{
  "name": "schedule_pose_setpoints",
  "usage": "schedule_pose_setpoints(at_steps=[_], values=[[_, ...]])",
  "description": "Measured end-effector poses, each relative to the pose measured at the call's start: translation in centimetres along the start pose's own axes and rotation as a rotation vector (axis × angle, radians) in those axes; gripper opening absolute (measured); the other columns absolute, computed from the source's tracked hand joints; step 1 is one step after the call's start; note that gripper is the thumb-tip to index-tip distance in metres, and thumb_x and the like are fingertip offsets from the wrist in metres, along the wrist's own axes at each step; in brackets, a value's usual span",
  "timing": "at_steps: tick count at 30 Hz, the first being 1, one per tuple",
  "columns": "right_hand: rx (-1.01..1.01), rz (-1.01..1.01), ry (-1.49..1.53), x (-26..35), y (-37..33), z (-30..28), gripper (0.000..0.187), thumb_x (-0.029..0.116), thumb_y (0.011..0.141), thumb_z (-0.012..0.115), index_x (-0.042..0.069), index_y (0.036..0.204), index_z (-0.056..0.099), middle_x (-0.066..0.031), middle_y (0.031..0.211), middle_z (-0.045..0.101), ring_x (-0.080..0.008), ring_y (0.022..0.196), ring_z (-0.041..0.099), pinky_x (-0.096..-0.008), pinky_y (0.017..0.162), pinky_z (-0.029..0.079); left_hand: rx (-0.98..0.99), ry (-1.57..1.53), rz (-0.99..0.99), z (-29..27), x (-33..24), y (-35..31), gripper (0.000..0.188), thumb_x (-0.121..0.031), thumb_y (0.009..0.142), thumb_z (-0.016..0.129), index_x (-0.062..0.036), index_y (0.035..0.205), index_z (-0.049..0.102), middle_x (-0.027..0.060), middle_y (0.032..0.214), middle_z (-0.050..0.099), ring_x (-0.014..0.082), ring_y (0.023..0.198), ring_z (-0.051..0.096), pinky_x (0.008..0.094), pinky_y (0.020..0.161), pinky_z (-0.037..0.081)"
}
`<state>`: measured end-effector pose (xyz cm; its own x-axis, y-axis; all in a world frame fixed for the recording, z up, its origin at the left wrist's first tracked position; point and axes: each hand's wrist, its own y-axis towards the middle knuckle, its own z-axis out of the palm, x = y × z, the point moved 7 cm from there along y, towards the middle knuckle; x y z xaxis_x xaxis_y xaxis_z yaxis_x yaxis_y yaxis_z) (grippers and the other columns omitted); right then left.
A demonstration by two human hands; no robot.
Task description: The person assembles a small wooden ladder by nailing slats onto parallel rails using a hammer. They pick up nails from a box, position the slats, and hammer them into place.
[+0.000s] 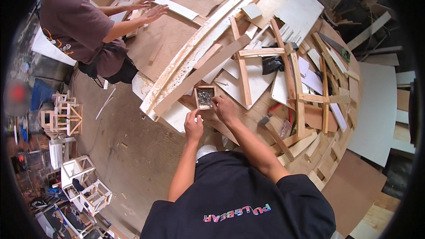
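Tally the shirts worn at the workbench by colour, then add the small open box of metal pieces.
Black shirt: 1
Brown shirt: 1
Small open box of metal pieces: 1
Total: 3

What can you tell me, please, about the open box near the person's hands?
The box is small, squarish and open-topped, with thin walls that look like wood. It seems to rest upright near the worktable edge, beside a long brown board. Small dark metallic pieces, perhaps nails or screws, lie inside. The right hand is at its right rim; the left hand is by its near left corner, contact unclear.
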<state>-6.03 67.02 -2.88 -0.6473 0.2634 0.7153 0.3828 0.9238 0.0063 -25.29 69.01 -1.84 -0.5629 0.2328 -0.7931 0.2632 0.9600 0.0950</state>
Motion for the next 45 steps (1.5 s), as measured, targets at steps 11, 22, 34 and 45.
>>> schedule_pose_setpoints(at_steps=[11,22,34,45], values=[[0.056,-0.086,-0.149,0.5,1.8,3.0,0.027,0.027,0.088,0.078,0.015,0.111,0.074,-0.0092,0.102,0.073,-0.0358,0.085,0.072,-0.0495,0.075,0.057,0.111,-0.070,-0.063,1.0,1.4,2.6,0.043,0.004,0.087,0.068,-0.0015,0.129,0.068,0.0178,0.123,0.069,0.0352,0.112,0.069,0.0417,0.098,0.055],[-0.004,-0.130,-0.176,2.7,3.0,2.6,0.014,0.025,0.093,0.071,0.018,0.104,0.076,-0.0084,0.099,0.071,-0.0337,0.090,0.072,-0.0470,0.074,0.058,0.154,-0.035,-0.036,0.4,1.8,2.8,0.049,0.005,0.081,0.074,-0.0058,0.129,0.069,0.0163,0.127,0.068,0.0351,0.118,0.067,0.0419,0.103,0.053],[0.190,-0.404,-0.529,3.5,5.4,4.8,0.017,0.026,0.093,0.064,0.014,0.085,0.073,-0.0089,0.094,0.071,-0.0283,0.082,0.075,-0.0431,0.068,0.060,0.114,-0.068,0.018,0.4,2.5,2.1,0.041,0.004,0.083,0.071,-0.0044,0.123,0.071,0.0141,0.126,0.072,0.0321,0.112,0.071,0.0399,0.100,0.055],[-0.056,0.343,0.716,-1.3,-1.6,-0.6,0.019,0.018,0.096,0.077,0.004,0.110,0.080,-0.0012,0.087,0.077,-0.0071,0.066,0.059,-0.0248,0.059,0.048,0.174,-0.306,-0.108,0.2,-1.9,0.2,0.032,-0.008,0.094,0.070,-0.0061,0.126,0.073,0.0113,0.116,0.077,0.0224,0.107,0.074,0.0351,0.096,0.057]])
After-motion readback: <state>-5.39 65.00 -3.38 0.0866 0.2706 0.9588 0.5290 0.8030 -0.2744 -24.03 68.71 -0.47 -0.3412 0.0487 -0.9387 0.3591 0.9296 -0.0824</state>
